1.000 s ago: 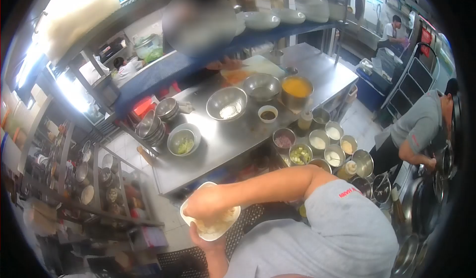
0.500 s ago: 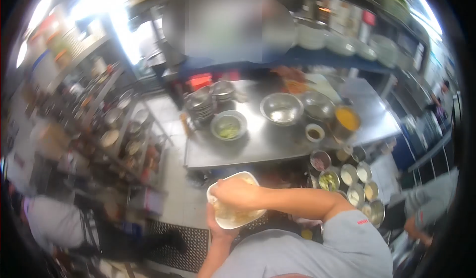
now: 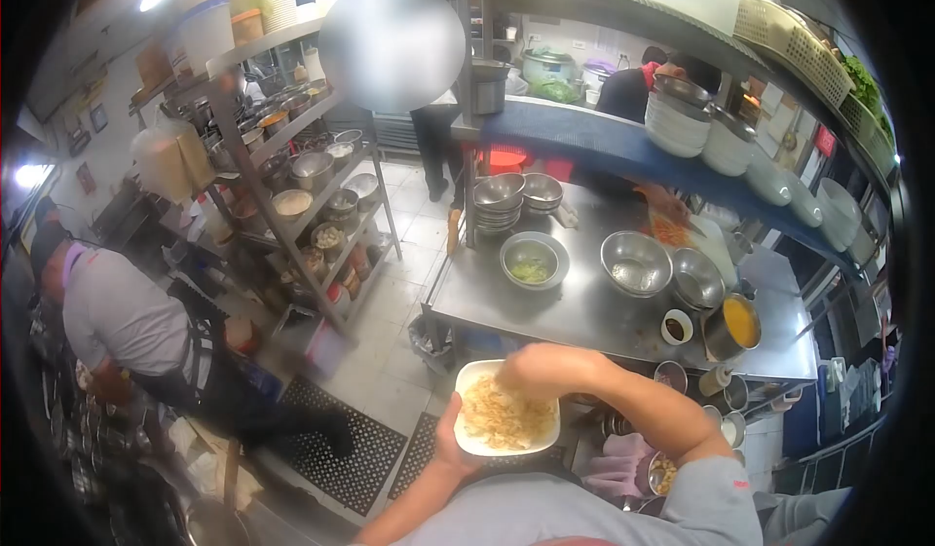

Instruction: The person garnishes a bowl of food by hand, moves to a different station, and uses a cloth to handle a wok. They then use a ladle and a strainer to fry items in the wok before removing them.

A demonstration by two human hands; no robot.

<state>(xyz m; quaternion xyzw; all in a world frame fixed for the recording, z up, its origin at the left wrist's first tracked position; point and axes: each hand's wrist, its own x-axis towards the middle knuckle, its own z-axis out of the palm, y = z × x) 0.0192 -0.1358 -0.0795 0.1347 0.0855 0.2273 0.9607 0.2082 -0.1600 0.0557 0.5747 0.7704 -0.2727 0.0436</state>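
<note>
In front of my body I see a white square bowl [image 3: 555,417] with rounded corners, tilted toward me. Inside is a pale golden, shredded-looking food [image 3: 502,414]. My left hand [image 3: 451,441] is closed around the bowl's left side and lower corner, thumb along the outer wall. From the right, my right hand [image 3: 547,368] reaches over the bowl's far rim with its fingers curled down toward the food. Its fingertips are hidden, and I cannot make out what is between them.
A steel worktable [image 3: 467,298] ahead carries metal bowls [image 3: 636,263], a bowl of green slices [image 3: 533,268] and a pot of yellow liquid [image 3: 740,322]. Ingredient containers [image 3: 672,376] stand at right. Left are a loaded shelf rack [image 3: 292,205], a person [image 3: 127,302] and rubber mats [image 3: 341,458].
The view has swung left and sharpened. My right hand has shifted from over the bowl's middle to its far right rim, uncovering more of the food. My left hand still holds the bowl.
</note>
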